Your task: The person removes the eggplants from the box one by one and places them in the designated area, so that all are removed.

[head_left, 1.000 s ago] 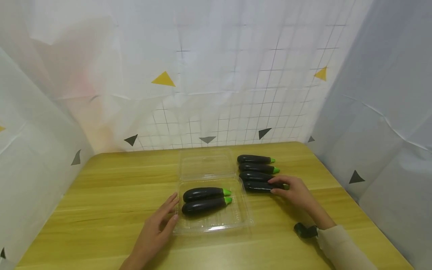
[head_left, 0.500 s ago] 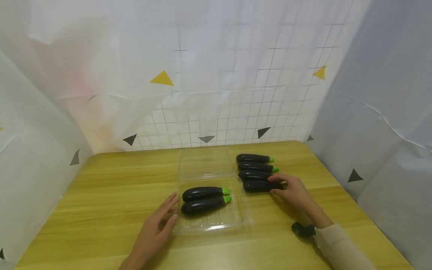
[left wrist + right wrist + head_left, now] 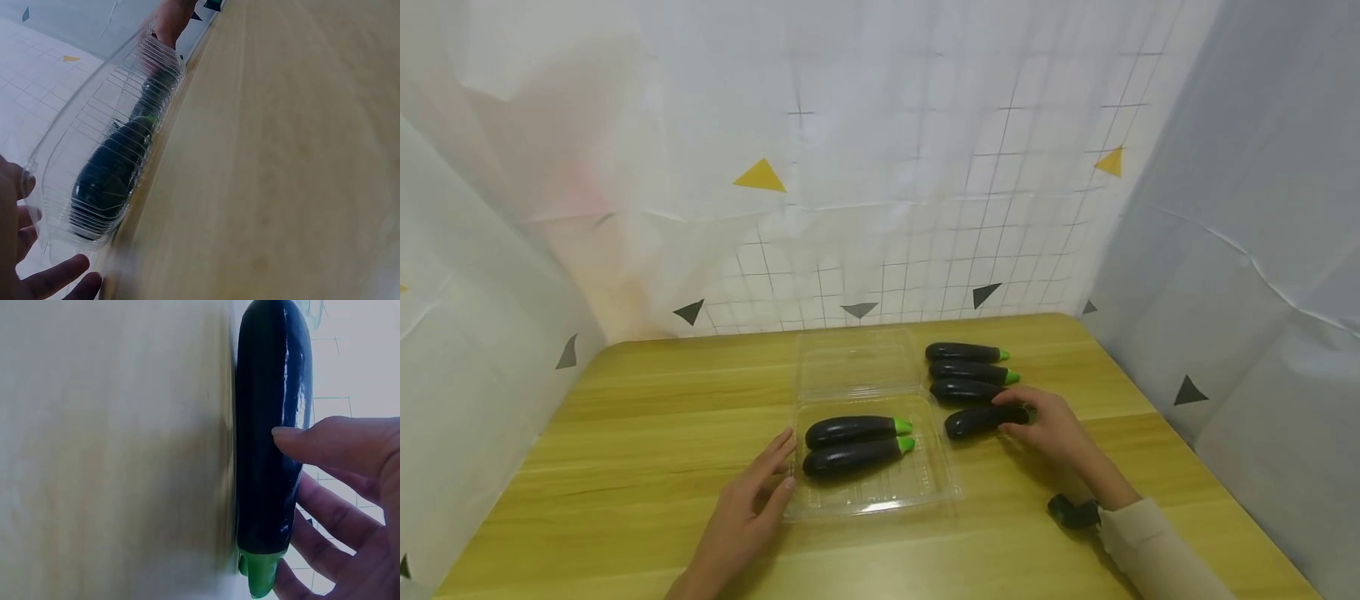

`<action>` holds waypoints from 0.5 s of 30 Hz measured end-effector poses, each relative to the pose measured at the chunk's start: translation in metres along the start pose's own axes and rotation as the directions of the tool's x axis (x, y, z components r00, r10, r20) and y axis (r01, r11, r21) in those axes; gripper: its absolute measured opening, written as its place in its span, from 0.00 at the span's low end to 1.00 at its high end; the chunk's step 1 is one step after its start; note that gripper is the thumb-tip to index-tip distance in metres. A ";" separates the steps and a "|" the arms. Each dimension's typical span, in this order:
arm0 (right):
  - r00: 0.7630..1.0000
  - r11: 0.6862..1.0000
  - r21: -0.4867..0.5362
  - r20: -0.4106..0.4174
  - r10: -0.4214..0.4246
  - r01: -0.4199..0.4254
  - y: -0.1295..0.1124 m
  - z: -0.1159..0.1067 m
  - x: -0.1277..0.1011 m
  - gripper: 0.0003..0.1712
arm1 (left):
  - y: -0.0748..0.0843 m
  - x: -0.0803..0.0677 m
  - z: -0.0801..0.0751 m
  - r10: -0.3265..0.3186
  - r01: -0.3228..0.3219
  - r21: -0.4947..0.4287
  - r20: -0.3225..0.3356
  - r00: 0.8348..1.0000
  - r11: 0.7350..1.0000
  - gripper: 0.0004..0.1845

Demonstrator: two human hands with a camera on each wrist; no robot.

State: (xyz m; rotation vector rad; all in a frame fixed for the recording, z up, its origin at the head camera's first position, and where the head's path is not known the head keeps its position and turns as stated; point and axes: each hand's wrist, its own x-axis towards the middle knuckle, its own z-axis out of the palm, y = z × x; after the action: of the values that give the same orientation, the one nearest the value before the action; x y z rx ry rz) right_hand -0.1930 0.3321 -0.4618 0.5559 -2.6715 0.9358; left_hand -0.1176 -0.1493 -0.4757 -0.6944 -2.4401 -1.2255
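My right hand pinches a dark eggplant with a green stem end. In the right wrist view the thumb lies across this eggplant, and the fingers reach behind it. It lies slightly angled, close over the table. My left hand rests at the left edge of an open clear plastic clamshell box, fingers spread and relaxed along its side wall. Inside the box two eggplants lie side by side, a rear eggplant and a front eggplant, stems pointing right.
Three more eggplants lie in a row behind the held one: a far eggplant, a middle eggplant and a near eggplant. The box's clear lid lies folded back. White sheeting encloses the wooden table.
The gripped eggplant has come slightly toward me, turned a little, and separated from the row. My right hand keeps its pinch. The left hand and the box stay in place.
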 end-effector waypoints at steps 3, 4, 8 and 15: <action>1.000 1.000 -0.014 0.000 -0.019 0.019 -0.002 0.001 0.000 0.22 | 0.000 0.000 0.000 0.000 0.000 0.002 0.001 1.000 1.000 0.27; 1.000 1.000 -0.018 -0.002 -0.024 0.024 -0.003 0.001 0.000 0.22 | 0.000 0.000 0.000 0.001 -0.001 0.003 0.001 1.000 1.000 0.27; 1.000 0.999 -0.024 -0.010 -0.030 0.029 -0.005 0.001 -0.001 0.21 | 0.000 0.000 0.000 0.003 -0.003 0.005 0.000 1.000 1.000 0.27; 0.999 0.999 -0.025 -0.009 -0.035 0.035 -0.004 0.001 0.000 0.22 | 0.000 0.000 0.000 -0.009 0.009 -0.006 0.007 1.000 1.000 0.26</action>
State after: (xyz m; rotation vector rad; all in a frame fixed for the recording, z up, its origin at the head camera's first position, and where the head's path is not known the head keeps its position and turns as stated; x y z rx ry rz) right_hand -0.1913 0.3287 -0.4604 0.5895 -2.6528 0.8926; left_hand -0.1177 -0.1493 -0.4756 -0.6909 -2.4492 -1.2359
